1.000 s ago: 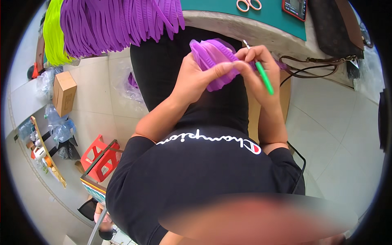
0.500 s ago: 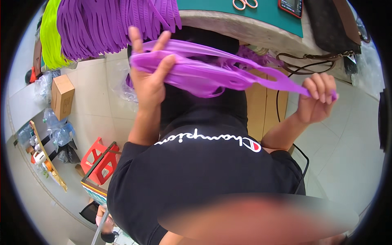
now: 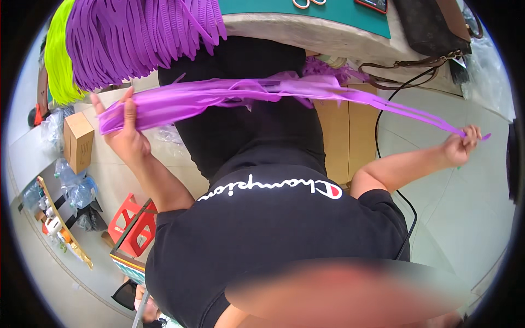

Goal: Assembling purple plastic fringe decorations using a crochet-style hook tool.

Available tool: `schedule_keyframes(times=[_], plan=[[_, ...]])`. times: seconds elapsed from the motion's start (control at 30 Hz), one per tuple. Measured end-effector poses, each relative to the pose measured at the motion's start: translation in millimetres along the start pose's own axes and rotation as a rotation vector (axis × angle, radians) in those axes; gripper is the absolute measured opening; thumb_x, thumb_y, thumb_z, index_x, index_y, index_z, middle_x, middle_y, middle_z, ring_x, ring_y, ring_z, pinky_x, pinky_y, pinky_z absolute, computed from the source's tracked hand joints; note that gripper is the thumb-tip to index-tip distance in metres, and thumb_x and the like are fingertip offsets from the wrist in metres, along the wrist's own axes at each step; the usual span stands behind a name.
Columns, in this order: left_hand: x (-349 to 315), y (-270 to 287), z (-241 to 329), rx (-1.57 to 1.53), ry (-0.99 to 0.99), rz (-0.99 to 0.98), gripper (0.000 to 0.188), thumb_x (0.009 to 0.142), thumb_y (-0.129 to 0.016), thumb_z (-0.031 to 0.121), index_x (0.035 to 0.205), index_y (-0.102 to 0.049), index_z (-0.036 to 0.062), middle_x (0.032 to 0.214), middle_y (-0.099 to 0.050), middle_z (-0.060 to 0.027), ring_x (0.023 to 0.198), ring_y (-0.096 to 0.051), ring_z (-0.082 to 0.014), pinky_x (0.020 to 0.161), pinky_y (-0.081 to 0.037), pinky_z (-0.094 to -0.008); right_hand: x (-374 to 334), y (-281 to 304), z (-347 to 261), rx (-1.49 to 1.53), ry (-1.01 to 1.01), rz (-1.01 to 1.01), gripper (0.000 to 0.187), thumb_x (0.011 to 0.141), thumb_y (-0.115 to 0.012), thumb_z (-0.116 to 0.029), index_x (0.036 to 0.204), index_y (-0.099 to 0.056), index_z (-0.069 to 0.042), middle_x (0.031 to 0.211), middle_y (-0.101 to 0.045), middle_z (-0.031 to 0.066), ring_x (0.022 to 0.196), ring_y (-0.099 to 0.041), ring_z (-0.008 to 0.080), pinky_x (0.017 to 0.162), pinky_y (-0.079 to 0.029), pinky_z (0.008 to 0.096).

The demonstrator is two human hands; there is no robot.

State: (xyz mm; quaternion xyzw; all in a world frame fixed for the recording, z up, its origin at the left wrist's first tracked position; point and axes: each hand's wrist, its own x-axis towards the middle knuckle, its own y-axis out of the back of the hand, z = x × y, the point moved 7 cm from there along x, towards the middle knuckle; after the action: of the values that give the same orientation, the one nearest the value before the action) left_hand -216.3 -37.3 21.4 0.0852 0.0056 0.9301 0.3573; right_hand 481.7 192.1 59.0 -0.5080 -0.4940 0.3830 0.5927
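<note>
A long bundle of purple straps (image 3: 257, 93) stretches across my front, from lower left to far right. My left hand (image 3: 124, 134) grips its thick left end, fingers spread around it. My right hand (image 3: 462, 145) is closed on the thin right ends, arm stretched out to the side. A green tip shows just below that hand. The middle of the bundle looks bunched and blurred.
A mass of purple strips (image 3: 142, 38) and yellow-green strips (image 3: 57, 60) hangs off the table edge (image 3: 306, 33) above. A cardboard box (image 3: 79, 139), red stool (image 3: 131, 224), plastic bags and a black cable (image 3: 383, 142) lie on the tiled floor.
My hands moved from close together at the chest to wide apart, pulling the purple bundle out into a long stretched band. The right hand went further right and lower.
</note>
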Motion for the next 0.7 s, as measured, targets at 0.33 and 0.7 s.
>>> schedule_keyframes(times=[0.33, 0.7], plan=[[10, 28, -13, -0.145, 0.228, -0.119, 0.079, 0.09, -0.062, 0.006, 0.15, -0.011, 0.0074, 0.11, -0.063, -0.0185, 0.1, -0.059, -0.0212, 0.094, -0.044, -0.0347, 0, -39, 10, -0.365, 0.079, 0.004, 0.011, 0.077, -0.045, 0.006, 0.087, -0.041, 0.003, 0.088, -0.047, 0.0087, 0.054, -0.036, 0.0151, 0.046, -0.026, 0.0258], [-38, -145, 26, -0.585, 0.193, -0.779, 0.092, 0.081, -0.061, 0.009, 0.15, -0.001, 0.0085, 0.12, -0.056, -0.0303, 0.063, -0.053, -0.0076, 0.059, -0.046, -0.02, -36, -92, 147, -0.15, -0.344, -0.313, 0.017, 0.061, -0.054, 0.006, 0.069, -0.043, -0.004, 0.085, -0.048, 0.0073, 0.044, -0.032, 0.0091, 0.036, -0.021, 0.0202]])
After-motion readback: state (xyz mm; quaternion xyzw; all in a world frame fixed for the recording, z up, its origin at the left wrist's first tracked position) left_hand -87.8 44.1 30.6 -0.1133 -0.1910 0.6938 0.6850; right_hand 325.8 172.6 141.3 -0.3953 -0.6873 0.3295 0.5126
